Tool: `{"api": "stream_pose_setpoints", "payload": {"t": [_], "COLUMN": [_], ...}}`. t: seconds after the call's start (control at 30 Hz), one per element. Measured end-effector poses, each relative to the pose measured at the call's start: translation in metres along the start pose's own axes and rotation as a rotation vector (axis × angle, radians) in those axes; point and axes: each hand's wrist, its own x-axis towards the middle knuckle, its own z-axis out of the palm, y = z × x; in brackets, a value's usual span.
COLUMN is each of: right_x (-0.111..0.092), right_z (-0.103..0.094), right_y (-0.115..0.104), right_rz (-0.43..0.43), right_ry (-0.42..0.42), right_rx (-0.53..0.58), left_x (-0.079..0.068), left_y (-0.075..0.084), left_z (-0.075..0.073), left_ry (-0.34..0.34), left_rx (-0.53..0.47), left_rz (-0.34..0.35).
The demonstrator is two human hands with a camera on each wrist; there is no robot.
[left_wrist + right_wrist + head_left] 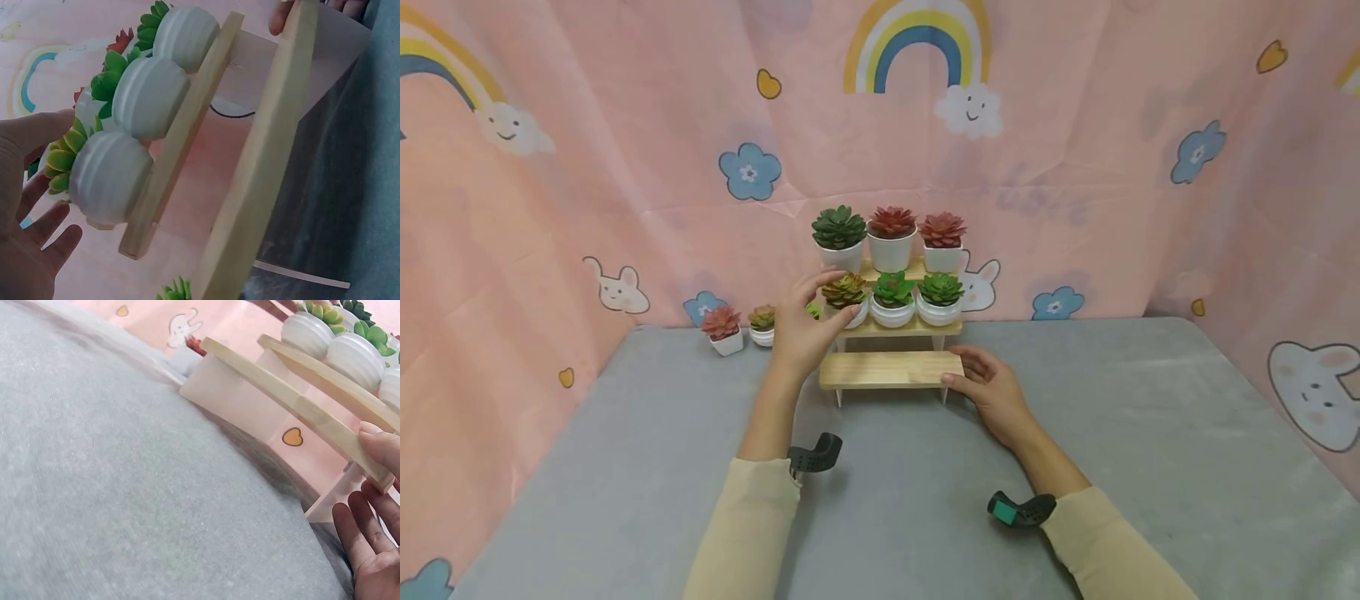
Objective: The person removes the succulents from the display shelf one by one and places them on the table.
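Observation:
A three-tier wooden stand with pale side supports stands at the back of the table. My right hand grips the right end of its lowest board, thumb on top and fingers beneath. My left hand is around the yellow-green succulent at the left of the middle tier, fingers spread apart; whether they touch it is unclear. In the left wrist view its round white pot rests on the board. Beside it stand two green succulents in round white pots. The top tier holds a dark green succulent and two red ones.
Left of the stand, a red succulent in a square white pot and a yellowish succulent stand on the grey tablecloth. More green leaves show behind my left hand. A pink printed curtain hangs behind the table.

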Motion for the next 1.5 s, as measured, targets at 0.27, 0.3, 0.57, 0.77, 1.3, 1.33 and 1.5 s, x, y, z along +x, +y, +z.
{"api": "stream_pose_setpoints", "payload": {"t": [0.27, 0.3, 0.57, 0.77, 1.3, 1.33, 1.5], "right_x": [-0.001, -0.001, -0.001, -0.001, 0.003, 0.003, 0.002], "right_z": [0.000, 0.001, 0.001, -0.001, -0.001, -0.001, 0.001], "right_y": [-0.001, -0.001, -0.001, 0.000, -0.002, -0.002, -0.002], "right_rz": [-0.001, -0.001, -0.002, 0.003, -0.010, -0.009, -0.007], "right_ry": [-0.004, -0.004, 0.004, 0.006, -0.014, -0.015, -0.016], "right_rx": [0.008, 0.011, 0.026, 0.015, 0.041, 0.042, 0.036], "left_x": [0.002, 0.002, 0.000, -0.004, -0.011, -0.013, -0.022], "left_y": [-0.014, -0.015, -0.020, -0.018, -0.017, -0.018, -0.023], "left_z": [0.005, 0.006, 0.014, 0.021, -0.002, -0.006, -0.024], "left_ry": [-0.012, -0.011, 0.037, 0.064, 0.097, 0.104, 0.163], "left_rx": [-0.002, 0.003, 0.074, 0.091, 0.057, 0.056, 0.037], "left_rz": [0.021, 0.034, 0.086, 0.059, 0.050, 0.045, -0.012]}}
